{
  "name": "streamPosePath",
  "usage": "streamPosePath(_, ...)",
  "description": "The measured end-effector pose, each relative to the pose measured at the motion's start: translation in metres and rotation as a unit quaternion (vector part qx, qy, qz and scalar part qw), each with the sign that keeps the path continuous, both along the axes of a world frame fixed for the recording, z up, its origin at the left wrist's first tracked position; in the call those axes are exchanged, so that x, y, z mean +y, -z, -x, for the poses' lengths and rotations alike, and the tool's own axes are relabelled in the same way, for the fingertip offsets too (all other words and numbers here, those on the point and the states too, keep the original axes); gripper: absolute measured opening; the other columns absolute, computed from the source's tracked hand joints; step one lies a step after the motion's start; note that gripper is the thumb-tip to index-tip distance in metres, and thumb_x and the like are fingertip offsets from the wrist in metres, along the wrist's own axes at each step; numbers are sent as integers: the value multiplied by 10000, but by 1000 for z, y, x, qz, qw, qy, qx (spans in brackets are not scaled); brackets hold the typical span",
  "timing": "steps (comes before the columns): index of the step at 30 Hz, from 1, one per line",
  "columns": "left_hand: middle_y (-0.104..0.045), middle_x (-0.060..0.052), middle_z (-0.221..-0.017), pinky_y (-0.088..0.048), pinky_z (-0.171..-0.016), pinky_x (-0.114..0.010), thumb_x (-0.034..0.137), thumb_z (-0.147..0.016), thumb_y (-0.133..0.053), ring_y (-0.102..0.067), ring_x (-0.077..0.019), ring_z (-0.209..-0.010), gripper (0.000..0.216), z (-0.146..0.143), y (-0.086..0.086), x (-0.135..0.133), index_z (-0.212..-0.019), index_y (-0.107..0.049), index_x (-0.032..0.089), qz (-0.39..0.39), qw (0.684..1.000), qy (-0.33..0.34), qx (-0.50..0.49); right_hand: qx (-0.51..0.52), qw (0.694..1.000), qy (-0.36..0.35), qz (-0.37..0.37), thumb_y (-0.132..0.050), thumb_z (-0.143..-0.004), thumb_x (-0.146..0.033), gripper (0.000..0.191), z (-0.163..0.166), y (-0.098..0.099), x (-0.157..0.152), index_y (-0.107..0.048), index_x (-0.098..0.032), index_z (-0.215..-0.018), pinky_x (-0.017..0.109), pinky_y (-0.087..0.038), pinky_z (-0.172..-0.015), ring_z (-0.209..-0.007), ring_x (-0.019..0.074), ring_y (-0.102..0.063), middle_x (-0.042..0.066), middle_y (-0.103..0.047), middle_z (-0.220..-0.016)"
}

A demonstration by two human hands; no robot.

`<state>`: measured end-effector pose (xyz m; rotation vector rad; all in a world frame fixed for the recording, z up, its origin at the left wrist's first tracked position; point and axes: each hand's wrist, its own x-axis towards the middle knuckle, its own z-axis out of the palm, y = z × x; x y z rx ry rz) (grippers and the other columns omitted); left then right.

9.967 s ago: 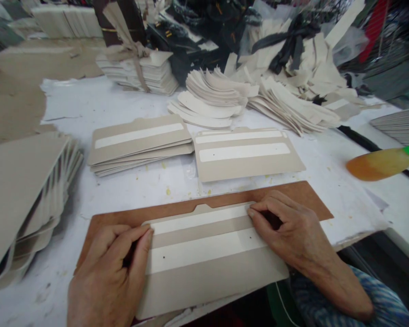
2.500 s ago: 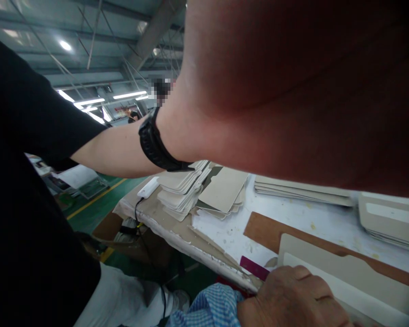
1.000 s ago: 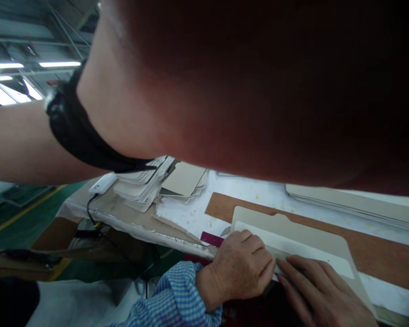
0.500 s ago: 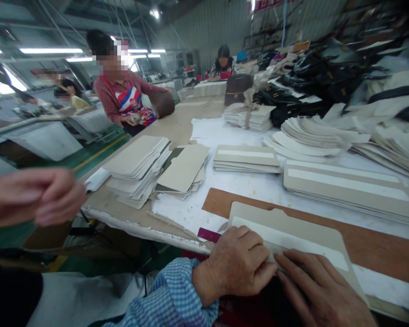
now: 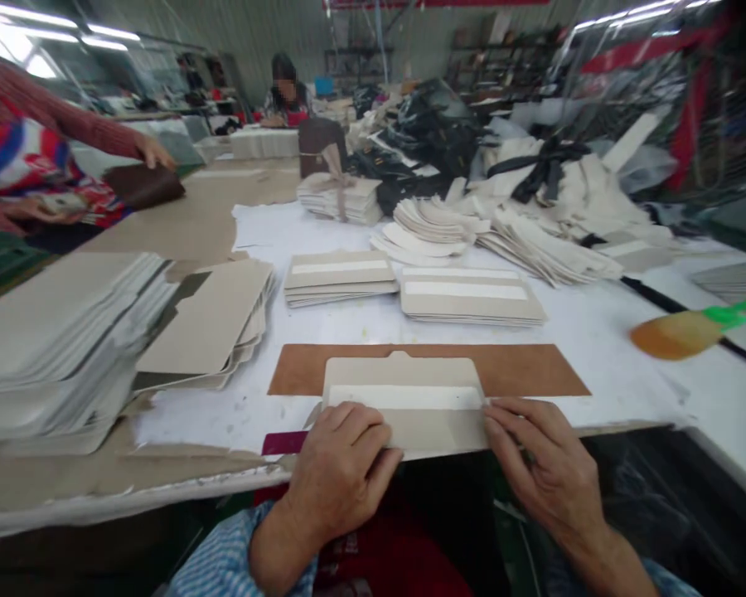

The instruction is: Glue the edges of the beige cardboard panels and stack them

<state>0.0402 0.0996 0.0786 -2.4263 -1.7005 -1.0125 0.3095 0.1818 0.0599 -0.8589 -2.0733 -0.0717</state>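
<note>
A beige panel point(image 5: 435, 429) with a small tab on its top edge lies at the table's front edge, and a white strip point(image 5: 410, 397) runs across it. My left hand point(image 5: 345, 452) is closed on the panel's lower left part, fingers curled over the top and thumb along the front edge. At the right end, my right hand point(image 5: 544, 464) pinches the panel's side edge between thumb and fingers. Under the panel's far part is a flat brown strip point(image 5: 522, 370). A purple piece point(image 5: 282, 444) sits just left of my left hand.
Stacks of beige panels point(image 5: 205, 323) stand left, with strip-marked stacks point(image 5: 341, 278) behind. An orange-brown brush point(image 5: 677, 334) with a green handle is at right. Curved beige pieces point(image 5: 435, 224) and black material point(image 5: 435, 124) are heaped farther back. A co-worker point(image 5: 31, 157) holds a dark brown piece.
The view has swung right, so the table and co-worker appear farther left. A blurred hand at the left has left view. My right hand has gone from lying on the panel to its right edge.
</note>
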Motion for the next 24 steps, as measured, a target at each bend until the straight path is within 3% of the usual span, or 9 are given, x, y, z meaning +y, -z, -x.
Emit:
streamPosePath(7,-720,-52,-1044,-502,-873,-448,208,-990,-622,-629,-249,-986,81,5,2,3,-1053,-668,228,-4,1000,9,-7,3,998,70,-1,-658,-984,-137,121,-15,10,4,-744,-194,-1047,391,-594,-829,-902,228,-687,91,-732,-1006)
streamPosePath(24,-720,-21,-950,-522,-816,-374,171,-1003,-626,-631,-202,-881,64,1,1,7,-1025,-674,209,-21,999,39,-6,-40,998,26,45,-619,-1017,-178,155,-5,8,19,-754,-188,-1092,465,-561,-879,-1002,267,-675,101,-742,-1083)
